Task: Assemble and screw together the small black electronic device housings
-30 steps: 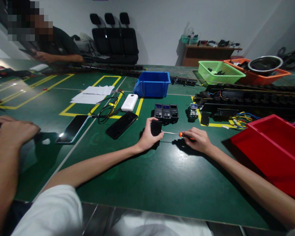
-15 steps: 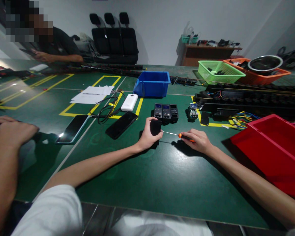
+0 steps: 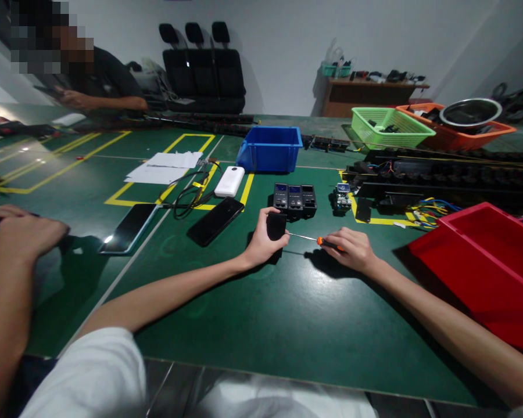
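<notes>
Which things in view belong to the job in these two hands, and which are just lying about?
In the job:
black block, held in the left hand
screwdriver, held in the right hand, shaft pointing at the block
three black modules, probably, just beyond the block

Apparently just lying about:
black phone
pale-edged phone
white power bank
papers

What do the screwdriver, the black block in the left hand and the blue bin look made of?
Screwdriver: shank likely metal, from its silvery gleam; handle orange and black, probably plastic or rubber, partly hidden by the right hand.
Black block: matte, evenly dark, probably plastic; coated metal possible.
Blue bin: likely moulded plastic, uniform colour, slight sheen.
</notes>
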Action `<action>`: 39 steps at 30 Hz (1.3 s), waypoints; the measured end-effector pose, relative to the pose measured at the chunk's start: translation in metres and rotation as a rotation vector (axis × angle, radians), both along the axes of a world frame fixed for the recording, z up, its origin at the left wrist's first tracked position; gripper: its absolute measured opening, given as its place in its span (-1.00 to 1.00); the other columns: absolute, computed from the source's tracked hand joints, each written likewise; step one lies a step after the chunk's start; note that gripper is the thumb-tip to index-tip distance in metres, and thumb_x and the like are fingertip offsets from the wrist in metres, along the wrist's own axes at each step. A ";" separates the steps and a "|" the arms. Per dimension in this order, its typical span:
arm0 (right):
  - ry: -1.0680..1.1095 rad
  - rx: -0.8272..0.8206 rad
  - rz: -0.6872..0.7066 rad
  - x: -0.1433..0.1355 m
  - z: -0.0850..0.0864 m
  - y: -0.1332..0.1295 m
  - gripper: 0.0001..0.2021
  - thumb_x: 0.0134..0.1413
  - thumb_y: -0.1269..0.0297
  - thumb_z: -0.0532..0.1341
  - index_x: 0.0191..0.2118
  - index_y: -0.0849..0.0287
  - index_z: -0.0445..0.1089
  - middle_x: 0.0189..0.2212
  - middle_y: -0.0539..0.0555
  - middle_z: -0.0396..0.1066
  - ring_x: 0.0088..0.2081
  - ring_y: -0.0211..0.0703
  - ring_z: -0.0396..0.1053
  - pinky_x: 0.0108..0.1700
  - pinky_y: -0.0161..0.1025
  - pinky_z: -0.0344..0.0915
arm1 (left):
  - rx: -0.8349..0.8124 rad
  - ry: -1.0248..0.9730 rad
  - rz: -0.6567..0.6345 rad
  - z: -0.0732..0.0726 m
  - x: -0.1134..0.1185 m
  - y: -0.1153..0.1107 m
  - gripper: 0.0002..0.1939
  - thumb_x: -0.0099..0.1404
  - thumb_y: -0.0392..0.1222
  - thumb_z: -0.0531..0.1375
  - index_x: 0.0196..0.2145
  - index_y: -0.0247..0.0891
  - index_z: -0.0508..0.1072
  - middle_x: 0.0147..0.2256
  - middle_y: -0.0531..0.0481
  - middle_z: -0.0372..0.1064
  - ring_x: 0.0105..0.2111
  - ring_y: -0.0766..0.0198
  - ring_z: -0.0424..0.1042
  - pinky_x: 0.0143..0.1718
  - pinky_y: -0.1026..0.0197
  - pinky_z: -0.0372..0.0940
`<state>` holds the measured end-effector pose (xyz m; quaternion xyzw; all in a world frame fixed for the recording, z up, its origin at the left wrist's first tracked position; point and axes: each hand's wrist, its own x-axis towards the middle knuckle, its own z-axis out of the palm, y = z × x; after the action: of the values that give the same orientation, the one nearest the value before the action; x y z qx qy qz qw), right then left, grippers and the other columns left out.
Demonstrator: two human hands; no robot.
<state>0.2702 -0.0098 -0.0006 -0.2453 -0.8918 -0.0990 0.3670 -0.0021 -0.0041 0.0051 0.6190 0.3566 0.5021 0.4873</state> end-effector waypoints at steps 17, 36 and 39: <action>-0.062 -0.025 -0.070 -0.002 0.004 -0.003 -0.86 0.21 0.30 0.22 -0.16 0.22 0.46 -0.50 0.06 0.47 -0.51 -0.26 0.35 -0.42 -0.30 0.20 | 0.012 0.017 0.005 0.000 0.000 0.000 -0.41 0.12 -0.26 0.28 0.03 -0.15 0.08 -0.32 0.07 0.35 -0.30 0.27 0.45 -0.19 0.13 0.36; -0.040 -0.105 -0.107 -0.002 -0.002 -0.002 -0.81 0.17 0.19 0.26 -0.17 0.18 0.42 -0.44 0.06 0.54 -0.49 -0.24 0.47 -0.43 -0.33 0.29 | 0.010 0.029 0.006 0.000 0.000 -0.001 -0.40 0.12 -0.25 0.29 0.04 -0.14 0.08 -0.30 0.06 0.33 -0.29 0.26 0.45 -0.18 0.12 0.35; -0.012 -0.113 -0.117 -0.001 -0.004 -0.001 -0.84 0.18 0.20 0.25 -0.21 0.18 0.40 -0.44 0.06 0.55 -0.49 -0.24 0.49 -0.43 -0.34 0.32 | 0.008 0.023 -0.003 0.000 0.000 -0.001 -0.40 0.12 -0.26 0.29 0.04 -0.14 0.08 -0.30 0.05 0.34 -0.29 0.26 0.45 -0.19 0.12 0.36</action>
<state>0.2690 -0.0106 -0.0050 -0.3168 -0.8823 -0.0713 0.3407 -0.0017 -0.0050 0.0050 0.6273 0.3590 0.4956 0.4816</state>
